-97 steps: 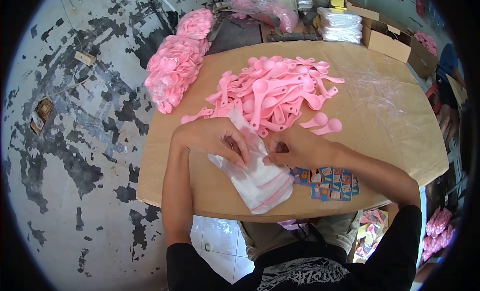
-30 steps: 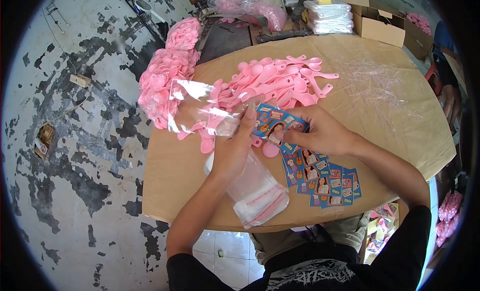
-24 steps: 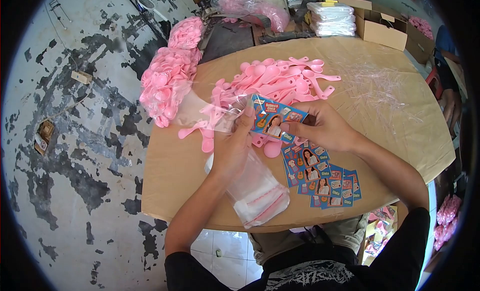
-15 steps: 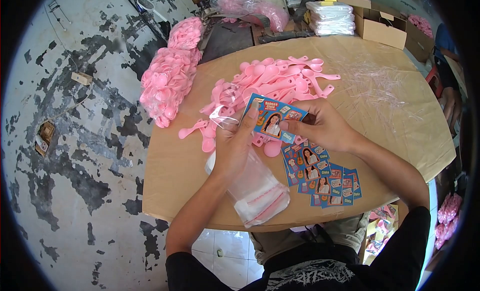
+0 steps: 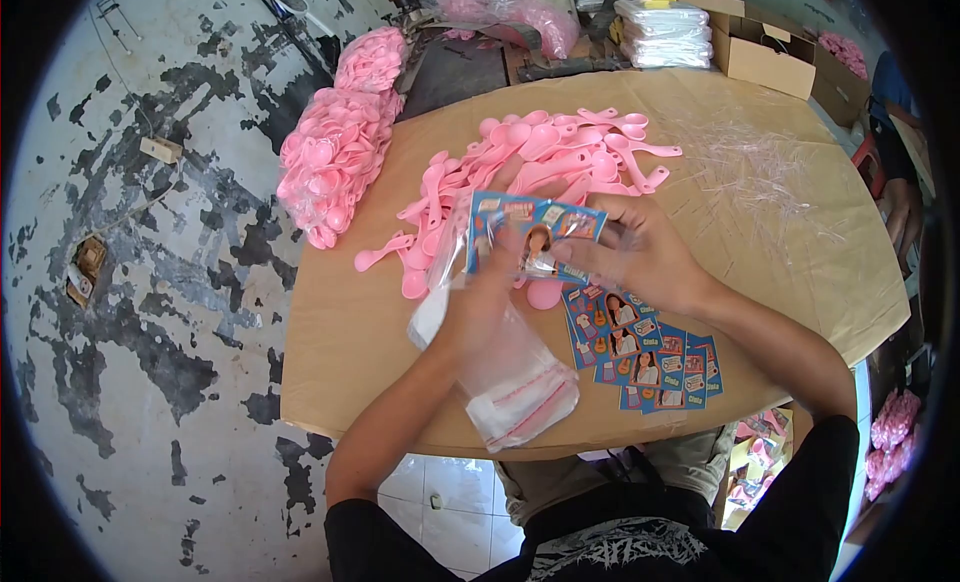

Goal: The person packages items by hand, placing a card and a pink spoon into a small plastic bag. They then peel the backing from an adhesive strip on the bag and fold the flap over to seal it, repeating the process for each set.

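Observation:
A blue printed card with a portrait on it is held up over the table. My right hand pinches its right side, thumb across the front. My left hand, smeared by motion, grips a clear plastic bag at the card's left side; the bag's film overlaps the card. Below my left hand lies a stack of clear plastic bags. Several more blue cards are fanned out under my right forearm. Behind both hands spreads a heap of pink measuring spoons.
Bundled pink spoons in clear bags stand at the table's left edge. Thin clear plastic strips lie scattered on the right. At the back are stacked plastic packs and a cardboard box. Another person's hand shows at far right.
The card has shifted slightly left and tilted flatter, with clear film now over its left part. My left hand has moved down its face. The card fan and spoons stay put.

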A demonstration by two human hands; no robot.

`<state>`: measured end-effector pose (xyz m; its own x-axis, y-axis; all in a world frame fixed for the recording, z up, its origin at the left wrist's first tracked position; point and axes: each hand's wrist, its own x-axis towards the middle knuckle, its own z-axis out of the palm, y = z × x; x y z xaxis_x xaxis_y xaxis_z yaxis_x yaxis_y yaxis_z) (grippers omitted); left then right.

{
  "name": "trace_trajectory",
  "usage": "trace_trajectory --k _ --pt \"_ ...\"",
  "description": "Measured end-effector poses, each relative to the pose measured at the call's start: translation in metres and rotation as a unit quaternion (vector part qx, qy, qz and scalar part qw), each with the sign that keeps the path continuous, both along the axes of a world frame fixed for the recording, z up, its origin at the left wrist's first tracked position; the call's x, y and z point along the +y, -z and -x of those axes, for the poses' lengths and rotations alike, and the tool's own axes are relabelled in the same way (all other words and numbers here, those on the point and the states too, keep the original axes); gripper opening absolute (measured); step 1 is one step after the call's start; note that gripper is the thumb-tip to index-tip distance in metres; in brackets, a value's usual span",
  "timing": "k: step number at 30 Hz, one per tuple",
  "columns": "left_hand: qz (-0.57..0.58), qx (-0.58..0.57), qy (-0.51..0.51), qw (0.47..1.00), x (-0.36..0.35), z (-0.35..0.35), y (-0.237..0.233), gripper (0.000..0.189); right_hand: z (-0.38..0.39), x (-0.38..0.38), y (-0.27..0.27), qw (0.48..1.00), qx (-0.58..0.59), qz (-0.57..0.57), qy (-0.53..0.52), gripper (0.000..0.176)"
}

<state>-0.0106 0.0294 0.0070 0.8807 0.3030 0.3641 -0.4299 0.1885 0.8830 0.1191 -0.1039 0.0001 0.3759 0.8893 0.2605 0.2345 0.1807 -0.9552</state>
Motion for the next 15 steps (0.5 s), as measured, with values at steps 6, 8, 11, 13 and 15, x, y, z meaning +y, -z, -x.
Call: trace_trajectory --k 6,8,11,13,15 --pt "-0.04 -0.012 -0.016 0.999 0.003 0.002 0.0 0.056 0.002 0.002 -0.003 0.996 0.079 -0.037 -0.026 0.02" --pt "-0.11 -0.024 -0.01 0.994 -0.001 0.004 0.003 0.057 0.015 0.001 -0.006 0.99 0.113 -0.084 -0.02 0.019" --pt "-0.191 -0.051 0.015 0.98 0.003 0.004 0.013 0.063 0.006 -0.003 -0.003 0.998 -0.024 -0.048 -0.034 0.015" --pt "-0.141 -0.059 0.033 0.988 0.006 0.0 0.015 0.067 -0.001 -0.009 -0.012 0.997 -0.036 -0.013 -0.074 0.012" --pt "-0.112 -0.059 0.006 0.992 0.015 0.004 0.014 0.055 -0.019 -0.014 -0.026 0.984 -0.148 0.046 -0.088 0.011"
